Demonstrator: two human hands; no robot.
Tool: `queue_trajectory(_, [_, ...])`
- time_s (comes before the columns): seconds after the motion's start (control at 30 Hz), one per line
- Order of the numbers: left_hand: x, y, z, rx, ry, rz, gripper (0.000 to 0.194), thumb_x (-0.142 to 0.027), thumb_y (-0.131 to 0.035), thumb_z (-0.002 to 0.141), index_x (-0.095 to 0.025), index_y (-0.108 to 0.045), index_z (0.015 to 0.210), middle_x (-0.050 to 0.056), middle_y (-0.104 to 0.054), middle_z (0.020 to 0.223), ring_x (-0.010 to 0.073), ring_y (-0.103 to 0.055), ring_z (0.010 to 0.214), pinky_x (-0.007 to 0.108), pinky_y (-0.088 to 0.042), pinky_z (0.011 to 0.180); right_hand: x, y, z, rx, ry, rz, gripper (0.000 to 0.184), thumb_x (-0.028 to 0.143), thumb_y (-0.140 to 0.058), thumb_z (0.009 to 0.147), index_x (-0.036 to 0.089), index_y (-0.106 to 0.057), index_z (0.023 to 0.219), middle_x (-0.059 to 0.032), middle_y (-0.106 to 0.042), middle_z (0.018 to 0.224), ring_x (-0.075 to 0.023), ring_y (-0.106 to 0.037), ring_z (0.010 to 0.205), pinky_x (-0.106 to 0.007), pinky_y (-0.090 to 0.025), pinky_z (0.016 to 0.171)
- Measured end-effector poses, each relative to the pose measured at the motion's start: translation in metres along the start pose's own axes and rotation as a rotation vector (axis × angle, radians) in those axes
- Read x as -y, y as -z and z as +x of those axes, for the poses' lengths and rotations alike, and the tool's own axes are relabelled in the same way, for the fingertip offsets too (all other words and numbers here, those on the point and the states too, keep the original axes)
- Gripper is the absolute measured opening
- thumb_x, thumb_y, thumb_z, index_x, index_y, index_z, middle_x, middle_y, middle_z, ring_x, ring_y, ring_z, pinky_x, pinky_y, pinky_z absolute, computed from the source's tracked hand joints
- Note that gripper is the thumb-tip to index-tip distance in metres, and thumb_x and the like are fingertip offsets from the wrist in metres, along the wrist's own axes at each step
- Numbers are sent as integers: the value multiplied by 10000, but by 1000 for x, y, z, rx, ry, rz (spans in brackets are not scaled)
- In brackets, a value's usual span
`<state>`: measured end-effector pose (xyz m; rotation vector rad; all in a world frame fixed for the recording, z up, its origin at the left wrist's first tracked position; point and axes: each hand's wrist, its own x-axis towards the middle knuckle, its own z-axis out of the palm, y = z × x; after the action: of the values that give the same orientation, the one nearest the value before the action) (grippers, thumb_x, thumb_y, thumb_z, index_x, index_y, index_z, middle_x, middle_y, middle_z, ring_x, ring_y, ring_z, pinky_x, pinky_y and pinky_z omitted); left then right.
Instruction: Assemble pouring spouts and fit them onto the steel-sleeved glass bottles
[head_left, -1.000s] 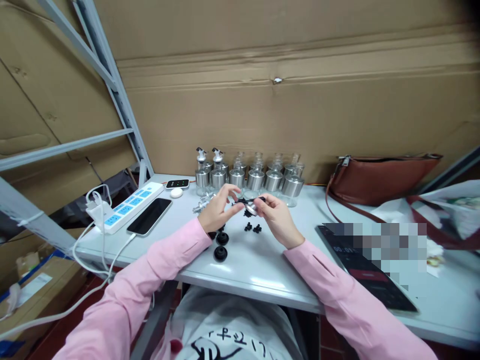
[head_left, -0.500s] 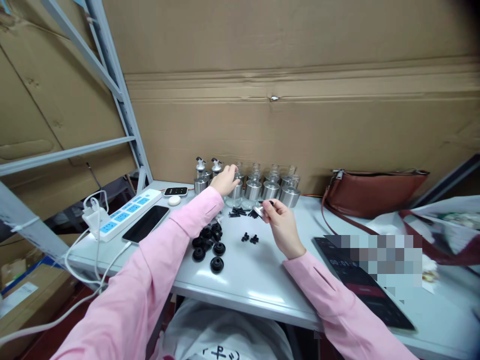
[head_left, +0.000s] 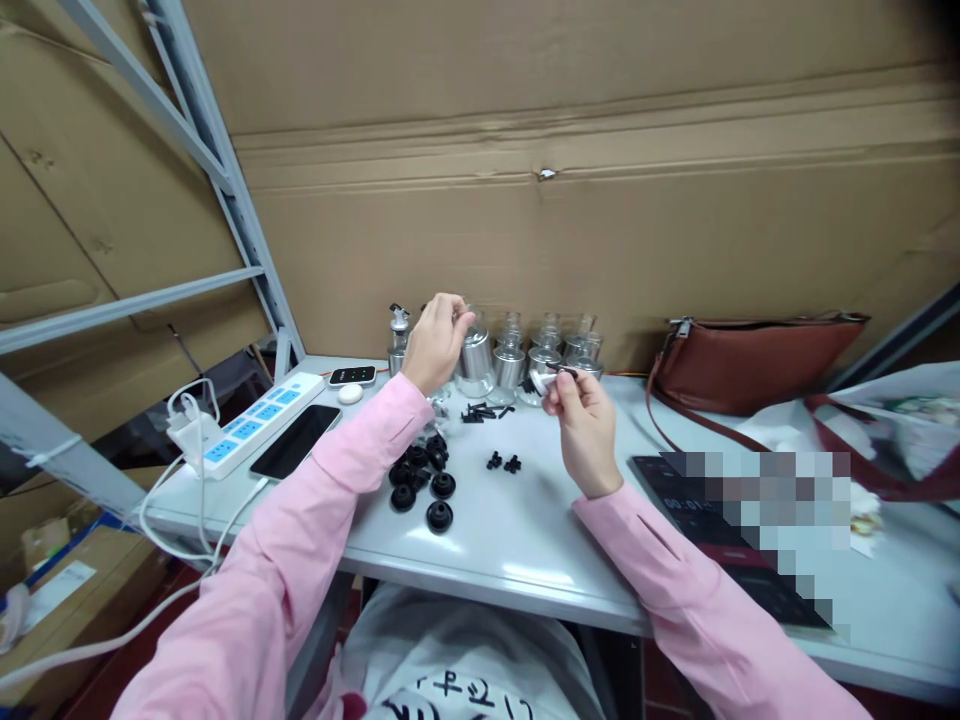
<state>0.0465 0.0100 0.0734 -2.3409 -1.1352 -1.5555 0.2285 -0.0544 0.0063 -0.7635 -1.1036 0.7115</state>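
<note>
My left hand [head_left: 436,340] is raised at the back of the grey table [head_left: 525,540], its fingers closed round a glass bottle with a steel collar [head_left: 475,360], lifted clear of the row of similar bottles [head_left: 551,352]. My right hand [head_left: 581,410] pinches a small silver and black pourer cap [head_left: 546,377] just right of that bottle. On the table below lie black rubber stoppers [head_left: 421,482], thin black pins [head_left: 484,411] and two tiny black pieces [head_left: 504,462].
A white power strip [head_left: 251,418], a dark phone [head_left: 291,440] and a small black device [head_left: 352,375] lie at the left. A brown bag [head_left: 757,358] sits at the back right, a black tablet [head_left: 742,560] in front of it. Cardboard lines the wall.
My left hand let go of the cap, reached back to the row, gripped a bottle and lifted it. My right hand rose with the cap toward the bottle.
</note>
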Motion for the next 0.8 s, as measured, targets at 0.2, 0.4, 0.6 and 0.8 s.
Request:
queue_trajectory(0.2, [-38,11,-40,62,-73,-262,243,-426,-337,946,-200,-399,882,11,-499,815,127,-513,756,250,-423,715,2,0,-1,-120,92,-142,288,493,-538,831,213,-498,777,38,-450,625,-106,-389,550,-250,-323,539])
queue_trajectory(0.4, [-49,1,-70,246,-96,-433,261,-455,-344,939,-202,-399,902,22,-493,843,138,-504,774,262,-445,713,0,1,2,-152,93,-142,323,509,-481,851,222,-420,716,30,-436,661,-112,-405,573,-253,-343,550])
queue_trajectory(0.6, [-47,-4,-83,284,-96,-482,255,-452,-358,935,-202,-399,917,27,-492,849,142,-505,777,273,-454,717,9,-5,-5,-38,3,48,239,455,-534,828,244,-422,820,3,-546,762,-123,-513,554,-262,-345,466])
queue_trajectory(0.8, [-45,-9,-91,334,1,-626,255,-461,-388,914,-208,-365,938,35,-504,881,141,-533,771,284,-468,699,20,-11,-15,-11,-25,-13,297,417,-609,785,279,-368,890,31,-545,670,-126,-520,487,-242,-270,382])
